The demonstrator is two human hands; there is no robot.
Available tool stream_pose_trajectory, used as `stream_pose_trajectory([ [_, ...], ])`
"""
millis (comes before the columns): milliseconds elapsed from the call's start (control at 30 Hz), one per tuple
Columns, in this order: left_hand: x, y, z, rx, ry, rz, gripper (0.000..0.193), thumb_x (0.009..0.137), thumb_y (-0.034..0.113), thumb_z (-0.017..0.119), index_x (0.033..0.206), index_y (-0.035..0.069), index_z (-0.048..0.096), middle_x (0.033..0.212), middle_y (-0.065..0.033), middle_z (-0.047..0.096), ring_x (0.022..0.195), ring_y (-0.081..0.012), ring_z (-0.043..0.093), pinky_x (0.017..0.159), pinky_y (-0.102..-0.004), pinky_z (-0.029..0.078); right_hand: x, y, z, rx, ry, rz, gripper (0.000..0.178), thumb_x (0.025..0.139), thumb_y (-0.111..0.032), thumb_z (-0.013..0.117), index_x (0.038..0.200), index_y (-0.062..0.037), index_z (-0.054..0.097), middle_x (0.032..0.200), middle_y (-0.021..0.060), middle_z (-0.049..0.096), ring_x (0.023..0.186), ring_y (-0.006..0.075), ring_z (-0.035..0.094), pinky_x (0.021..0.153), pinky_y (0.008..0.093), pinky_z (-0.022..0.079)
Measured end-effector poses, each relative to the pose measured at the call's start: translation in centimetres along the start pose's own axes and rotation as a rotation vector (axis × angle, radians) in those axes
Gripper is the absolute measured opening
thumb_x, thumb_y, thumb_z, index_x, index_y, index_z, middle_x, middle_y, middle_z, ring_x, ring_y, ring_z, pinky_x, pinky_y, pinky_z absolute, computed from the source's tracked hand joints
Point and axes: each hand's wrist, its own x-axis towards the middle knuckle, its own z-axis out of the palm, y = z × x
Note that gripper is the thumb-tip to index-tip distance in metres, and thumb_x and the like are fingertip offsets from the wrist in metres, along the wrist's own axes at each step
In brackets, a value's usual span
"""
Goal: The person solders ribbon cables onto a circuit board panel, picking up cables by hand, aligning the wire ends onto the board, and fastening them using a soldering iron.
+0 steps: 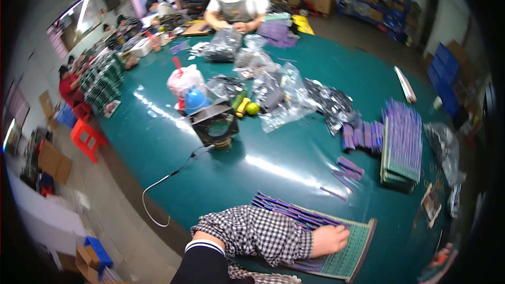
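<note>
My left hand (330,240), its arm in a black-and-white checked sleeve, rests on a flat panel at the near edge of the table. Its fingers lie over the panel's surface with nothing visibly gripped. The panel (353,242) has a green grid-like face with a pale border, and purple-blue strips (286,206) lie in rows along its far left part. My forearm covers much of it. At the lower right rim, a blurred pinkish-orange shape (443,257) may be my right hand; its fingers cannot be made out.
On the green table (284,165) are a stack of purple-striped panels (402,144), bundled purple strips (363,135) and plastic bags (289,100). A dark box-shaped device (214,123) with a white cable stands left of centre. A co-worker (238,5) works across the table. A red stool (87,139) stands left.
</note>
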Motion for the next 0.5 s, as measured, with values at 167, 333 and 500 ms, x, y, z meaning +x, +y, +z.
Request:
stream_pose_trajectory([
  [167, 0.5, -0.8, -3.3, -0.11, -0.142, -0.044, 0.036, 0.079, 0.015, 0.061, 0.111, -0.002, 0.065, 0.104, -0.0121, 0.062, 0.091, -0.0258, 0.063, 0.076, -0.0347, 0.057, 1.5, 18.4, 10.8, 0.356, 0.438, 0.014, 0.045, 0.104, -0.052, 0.058, 0.121, -0.0101, 0.053, 0.089, -0.0033, 0.053, 0.077, 0.0113, 0.052, 0.047, 0.0254, 0.043],
  [333, 0.9, -1.0, -5.1, -0.115, -0.186, -0.12, 0.042, 0.08, 0.009, 0.066, 0.121, 0.0, 0.066, 0.112, -0.0114, 0.065, 0.096, -0.0266, 0.065, 0.08, -0.0365, 0.057, 1.0, 24.0, 15.2, 0.222, 0.468, -0.081, 0.053, 0.103, -0.05, 0.057, 0.119, 0.0009, 0.054, 0.09, 0.0075, 0.061, 0.089, 0.0237, 0.064, 0.053, 0.0326, 0.063],
  [500, 2.4, -0.3, -8.0, -0.343, -0.092, -0.198, 0.037, 0.076, -0.002, 0.076, 0.113, 0.001, 0.072, 0.11, -0.0124, 0.068, 0.101, -0.03, 0.069, 0.086, -0.0404, 0.058, -1.1, 26.8, 16.3, 0.187, 0.425, -0.127, 0.059, 0.101, -0.05, 0.06, 0.118, 0.0069, 0.052, 0.091, 0.0116, 0.06, 0.094, 0.0284, 0.066, 0.058, 0.0367, 0.067],
])
